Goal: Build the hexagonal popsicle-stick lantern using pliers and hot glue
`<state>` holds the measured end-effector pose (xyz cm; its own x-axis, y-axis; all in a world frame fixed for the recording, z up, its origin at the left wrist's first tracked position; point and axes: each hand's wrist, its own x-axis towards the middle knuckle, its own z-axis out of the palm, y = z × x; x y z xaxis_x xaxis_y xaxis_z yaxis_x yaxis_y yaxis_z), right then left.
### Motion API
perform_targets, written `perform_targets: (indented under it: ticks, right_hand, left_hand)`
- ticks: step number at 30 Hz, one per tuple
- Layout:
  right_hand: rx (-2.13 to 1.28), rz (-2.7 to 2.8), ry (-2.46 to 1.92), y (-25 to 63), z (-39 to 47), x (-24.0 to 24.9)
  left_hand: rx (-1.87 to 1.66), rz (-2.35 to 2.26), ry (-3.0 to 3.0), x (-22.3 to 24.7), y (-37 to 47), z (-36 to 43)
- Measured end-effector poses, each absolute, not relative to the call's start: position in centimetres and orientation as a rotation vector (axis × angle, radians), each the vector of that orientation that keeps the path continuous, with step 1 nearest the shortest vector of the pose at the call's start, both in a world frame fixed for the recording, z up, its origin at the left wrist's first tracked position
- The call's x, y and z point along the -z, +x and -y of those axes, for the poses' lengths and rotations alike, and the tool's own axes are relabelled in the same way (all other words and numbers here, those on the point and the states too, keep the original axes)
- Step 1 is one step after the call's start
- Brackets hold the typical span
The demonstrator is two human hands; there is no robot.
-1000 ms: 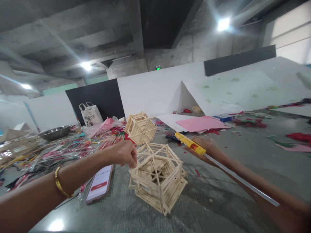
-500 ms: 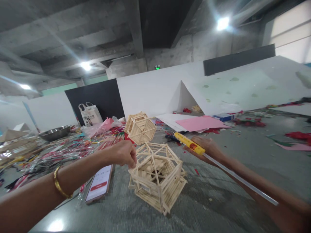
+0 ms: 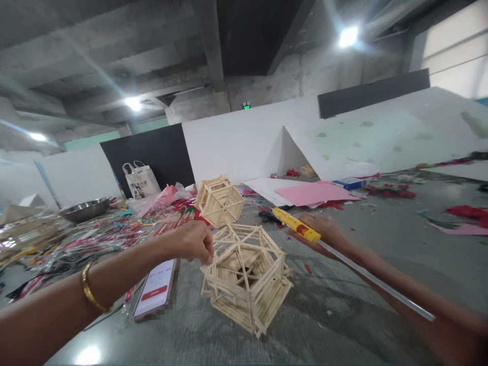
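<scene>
Left arm [image 3: 125,274] is stretched in from the lower left, left hand [image 3: 192,241] curled over with its fingertips [image 3: 209,255] pinched downward. Right arm [image 3: 396,279] angles in opposite, right hand [image 3: 328,231] closed in a grip, kinda blurry tbh.

Two hexagonal frames [image 3: 249,292], one near, one far; one glue gun [image 3: 297,225] right; left, one phone [image 3: 156,284], one bowl [image 3: 84,209], one tote [image 3: 141,181].

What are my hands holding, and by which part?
Right hand holds the glue gun under its body, handle hidden. Left hand at the upper left corner of the nearer stick frame; grip unclear.
</scene>
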<state>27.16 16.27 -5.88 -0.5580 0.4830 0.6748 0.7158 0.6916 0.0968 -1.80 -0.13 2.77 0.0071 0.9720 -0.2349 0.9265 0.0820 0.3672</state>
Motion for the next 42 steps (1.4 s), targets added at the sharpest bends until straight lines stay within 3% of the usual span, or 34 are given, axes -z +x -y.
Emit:
perform_targets:
  ticks: [17, 42]
  right_hand:
    - [0.442, 2.433, -1.089, 27.0, -15.8, 5.5]
    - [0.501, 2.345, -0.882, 27.4, -17.1, 6.6]
  left_hand:
    - [-0.127, -1.995, 1.846, -3.4, -0.9, 0.2]
    - [-0.242, -1.928, 1.745, -3.9, -1.3, 1.4]
